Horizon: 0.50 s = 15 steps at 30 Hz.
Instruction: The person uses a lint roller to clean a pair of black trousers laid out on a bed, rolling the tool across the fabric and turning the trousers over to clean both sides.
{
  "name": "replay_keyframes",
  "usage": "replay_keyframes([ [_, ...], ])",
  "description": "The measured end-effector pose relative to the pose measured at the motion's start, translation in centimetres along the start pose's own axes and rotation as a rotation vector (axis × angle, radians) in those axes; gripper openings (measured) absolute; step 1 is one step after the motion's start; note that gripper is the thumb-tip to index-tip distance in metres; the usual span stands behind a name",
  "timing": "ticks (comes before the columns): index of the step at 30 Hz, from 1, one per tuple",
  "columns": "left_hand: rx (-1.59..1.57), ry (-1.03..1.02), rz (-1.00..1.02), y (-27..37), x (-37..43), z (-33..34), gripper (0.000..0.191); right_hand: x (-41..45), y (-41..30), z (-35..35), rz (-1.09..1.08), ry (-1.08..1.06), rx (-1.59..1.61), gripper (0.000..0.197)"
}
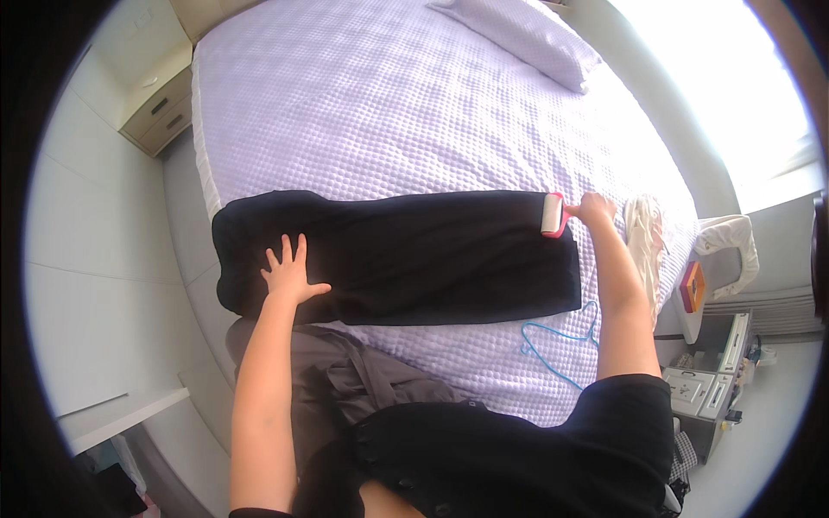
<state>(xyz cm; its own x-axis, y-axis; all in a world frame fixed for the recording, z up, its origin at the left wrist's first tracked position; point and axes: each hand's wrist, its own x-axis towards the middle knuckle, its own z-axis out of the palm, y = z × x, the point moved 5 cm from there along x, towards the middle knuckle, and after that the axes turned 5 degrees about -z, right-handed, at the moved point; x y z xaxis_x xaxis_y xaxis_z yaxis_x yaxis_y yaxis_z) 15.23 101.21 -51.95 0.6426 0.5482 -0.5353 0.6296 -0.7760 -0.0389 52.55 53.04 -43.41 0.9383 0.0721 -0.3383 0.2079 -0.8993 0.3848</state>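
Observation:
A long black garment, perhaps folded trousers, lies flat across the bed in front of me. My left hand rests palm down on its left part, with the fingers spread. At the far right end, my right hand grips the handle of a lint roller with a pink frame and a white roll. The roll lies on the garment's upper right corner, near its edge. My right fingers are partly hidden by the hand itself.
The lilac quilted bedspread carries a pillow at the back. A blue hanger lies near my right forearm, and crumpled cream cloth sits beyond it. A nightstand stands at the left; a white dresser is at the right.

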Motion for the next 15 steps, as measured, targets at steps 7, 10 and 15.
replay_keyframes([
  [7, -0.047, -0.083, 0.127, -0.2, -2.8, 0.8, 0.085, -0.9, 2.8, -1.8, 0.104, 0.13, -0.162, 0.048],
  [10, 0.042, 0.091, 0.324, 2.2, -4.6, 0.6, 0.075, -1.5, 3.4, -3.9, 0.077, 0.237, -0.232, 0.046],
  [15, 0.034, -0.002, 0.427, 5.0, -5.4, 2.9, 0.077, -6.3, -7.7, -7.6, -0.287, 0.262, 0.071, 0.068],
])
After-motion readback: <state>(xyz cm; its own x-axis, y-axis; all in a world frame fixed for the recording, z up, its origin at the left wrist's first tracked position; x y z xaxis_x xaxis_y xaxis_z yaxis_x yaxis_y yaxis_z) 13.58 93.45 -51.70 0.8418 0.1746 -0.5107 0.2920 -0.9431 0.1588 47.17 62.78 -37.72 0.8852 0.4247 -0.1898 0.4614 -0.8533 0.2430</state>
